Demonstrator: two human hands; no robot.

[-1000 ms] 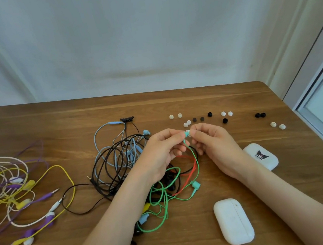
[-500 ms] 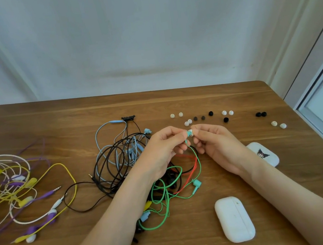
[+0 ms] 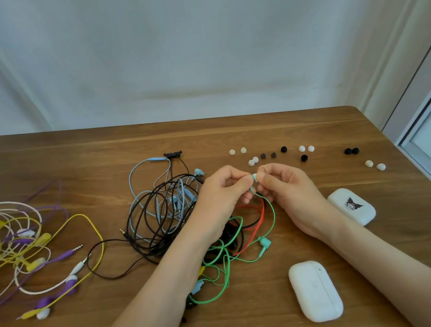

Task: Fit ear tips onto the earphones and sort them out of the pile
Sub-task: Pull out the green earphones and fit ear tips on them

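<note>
My left hand and my right hand meet fingertip to fingertip over the table's middle. Between them they pinch a small teal earbud with a pale ear tip on it. Its green cable hangs down to the tangled pile of black, blue, green and red earphones below my left wrist. The second teal earbud lies on the wood. Several loose white and black ear tips are scattered just beyond my hands.
A sorted bunch of yellow, purple and white earphones lies at the left. Two white charging cases sit at the right: a plain one near me, one with a cartoon sticker by my right wrist. The table edge runs along the right.
Both hands have stayed together on the teal earbud, with only small finger shifts. The camera has tipped slightly, so everything sits a little lower in view.
</note>
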